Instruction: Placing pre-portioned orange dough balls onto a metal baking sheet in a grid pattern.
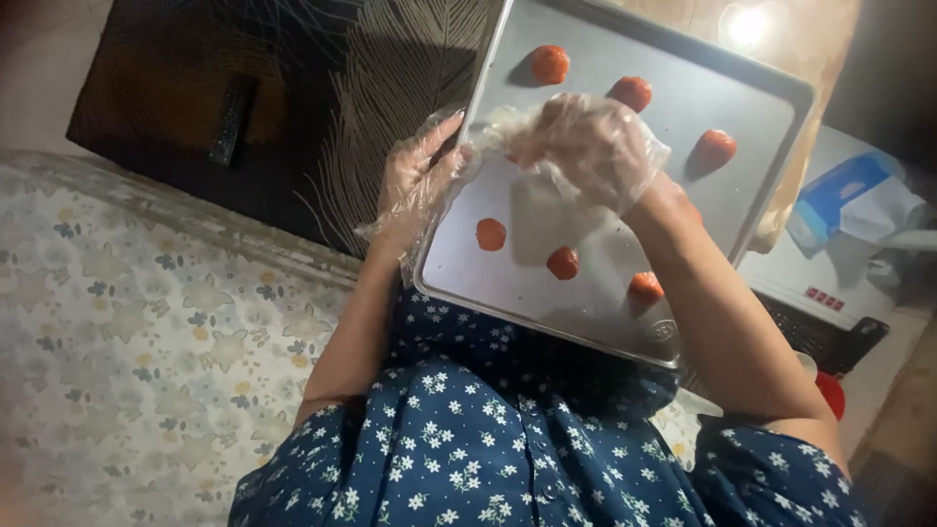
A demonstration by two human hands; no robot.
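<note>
Orange-red dough balls (563, 262) are sitting spaced well apart on a silver baking tray (586, 185), which is resting tilted across the person's lap, over a dark blue dress with small white flowers (488, 439). About seven balls are showing: small, rounded, smooth-looking lumps, each casting a short shadow on the bare metal, none touching another; the spacing is likely leaving room between pieces. One more may be lying behind the right wrist, but that is hard to tell. The left hand (415, 185), in a loose clear plastic glove, is gripping the tray's left rim, fingers pressed together and curled along the edge, apparently steadying the tilted sheet so it is not sliding off the lap. The right hand (586, 146), also gloved, is hovering over the middle of the tray with fingers bunched together; whether they are pinching a piece of dough cannot be told through the crumpled plastic. The gloves are probably keeping sticky dough off the skin. To the left, a pale floral-patterned cloth (127, 342) is covering the seat, and beyond it a dark table with a feather design (293, 98) is holding a black remote (232, 119). At the right, a blue and white tissue pack (839, 195) is lying on a white surface.
</note>
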